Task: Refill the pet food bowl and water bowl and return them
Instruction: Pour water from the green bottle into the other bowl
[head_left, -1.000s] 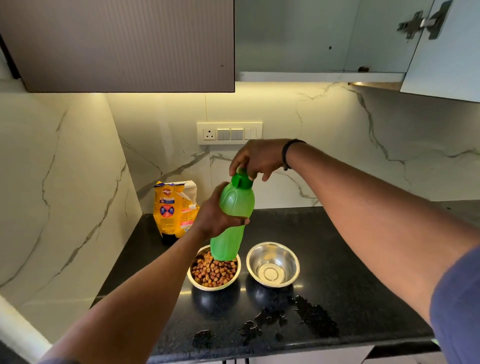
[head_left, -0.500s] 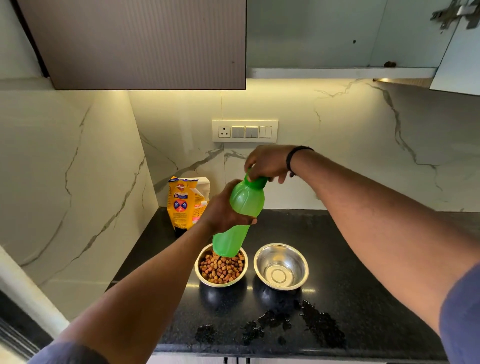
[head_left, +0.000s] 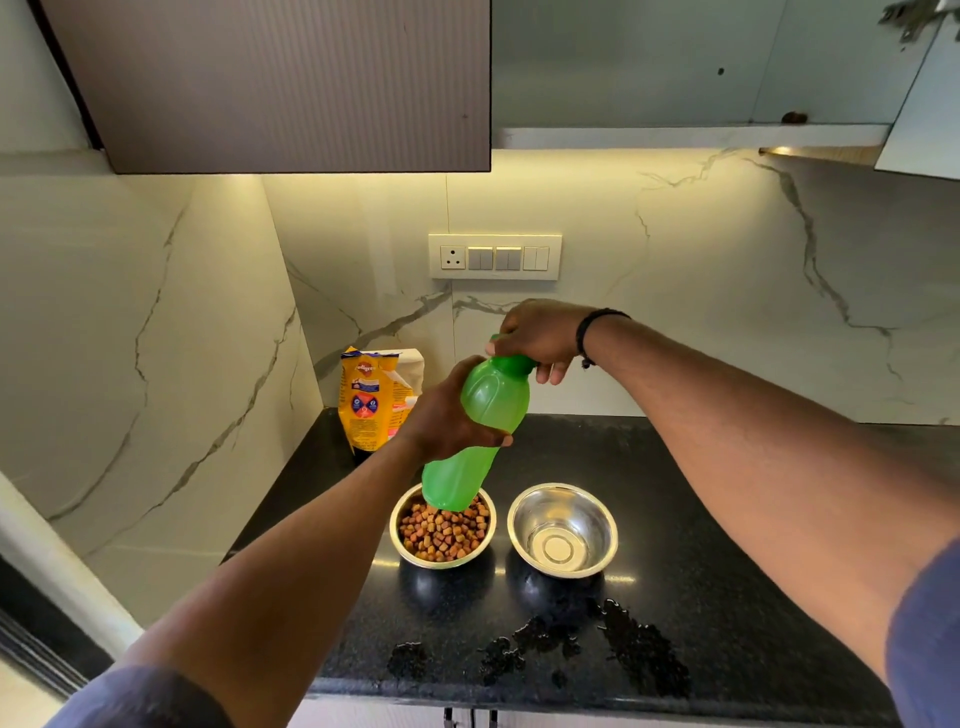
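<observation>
Bottle cap (head_left: 511, 364) mostly hidden under right hand (head_left: 543, 338); cannot tell if cap is on tight or loosened. Left hand (head_left: 447, 415) grip covers the middle of the green bottle (head_left: 480, 431); its fingertips behind the bottle not seen. Bottle base blocks far part of the food bowl (head_left: 442, 525). Steel bowl (head_left: 563, 530) to the right: water level unclear, reflections only. Food bag (head_left: 374, 397) print too small to read, right edge hidden by left hand. Both sleeves cut off at near frame edge. Cabinet hinge (head_left: 914, 15) top right blurred, cropped. Table (head_left: 727, 519) right end runs out of frame.
</observation>
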